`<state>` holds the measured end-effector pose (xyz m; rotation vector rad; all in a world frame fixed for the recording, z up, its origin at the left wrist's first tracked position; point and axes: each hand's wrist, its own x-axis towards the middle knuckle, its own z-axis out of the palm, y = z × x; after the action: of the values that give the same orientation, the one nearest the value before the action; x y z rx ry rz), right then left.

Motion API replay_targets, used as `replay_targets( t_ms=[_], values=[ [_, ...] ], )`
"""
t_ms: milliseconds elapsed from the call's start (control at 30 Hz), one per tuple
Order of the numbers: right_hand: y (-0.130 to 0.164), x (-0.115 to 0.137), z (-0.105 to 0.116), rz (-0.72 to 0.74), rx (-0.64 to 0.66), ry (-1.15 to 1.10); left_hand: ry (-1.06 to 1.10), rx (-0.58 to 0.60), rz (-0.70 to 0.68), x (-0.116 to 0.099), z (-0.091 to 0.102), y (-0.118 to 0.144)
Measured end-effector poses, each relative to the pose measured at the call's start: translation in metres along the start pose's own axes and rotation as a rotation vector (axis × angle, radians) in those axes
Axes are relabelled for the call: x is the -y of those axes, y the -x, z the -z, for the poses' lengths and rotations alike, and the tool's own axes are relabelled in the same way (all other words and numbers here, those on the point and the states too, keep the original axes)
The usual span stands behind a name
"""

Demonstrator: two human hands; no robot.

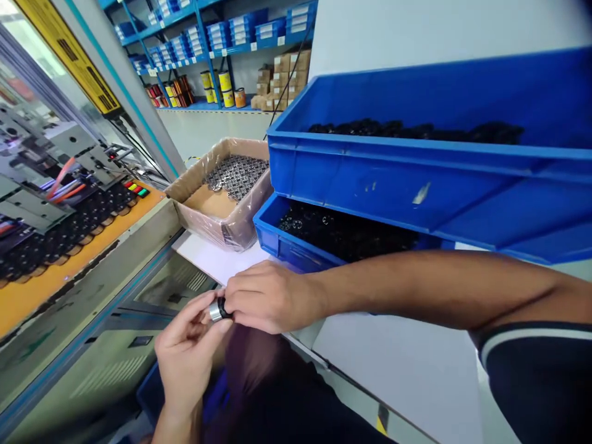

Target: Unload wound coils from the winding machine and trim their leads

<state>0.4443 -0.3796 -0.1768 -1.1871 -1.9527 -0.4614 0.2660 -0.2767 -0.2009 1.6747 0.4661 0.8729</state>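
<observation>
In the head view my two hands meet low and left of centre, over my lap. Between thumb and fingers my left hand (pixel 189 345) grips a small silver metal ring (pixel 215 311). My right hand (pixel 266 296) is closed on a small black part (pixel 224 307) that sits against the ring's right side. The right fingers cover most of the black part, so its full shape is hidden. Just beyond the hands stands a lower blue bin (pixel 296 251) with black parts in it.
A larger blue bin (pixel 416 179) rests above the lower one, also holding black parts. Left of them, a plastic-lined box (pixel 208 225) contains rows of metal pieces. A machine (pixel 41 203) with an orange bed runs along the left. Blue shelves (pixel 208 55) stand behind.
</observation>
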Motion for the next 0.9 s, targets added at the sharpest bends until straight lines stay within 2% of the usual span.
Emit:
replay_targets(
  t_ms=[233, 333, 467, 667, 900],
  values=[
    [0.0, 0.006, 0.005, -0.094, 0.033, -0.126, 0.012, -0.021, -0.018, -0.009, 0.001, 0.008],
    [-0.003, 0.009, 0.008, -0.051, 0.056, -0.116, 0.085, -0.043, 0.033, -0.016, -0.001, 0.009],
    [-0.008, 0.013, 0.01, -0.002, 0.002, -0.07, 0.219, 0.0, 0.108, -0.022, -0.003, 0.011],
    [-0.009, 0.017, 0.009, 0.018, 0.02, -0.102, 0.339, 0.068, 0.14, -0.022, -0.002, 0.014],
    [-0.008, 0.017, 0.007, 0.031, 0.022, -0.092, 0.38, 0.069, 0.163, -0.022, -0.002, 0.014]
  ],
)
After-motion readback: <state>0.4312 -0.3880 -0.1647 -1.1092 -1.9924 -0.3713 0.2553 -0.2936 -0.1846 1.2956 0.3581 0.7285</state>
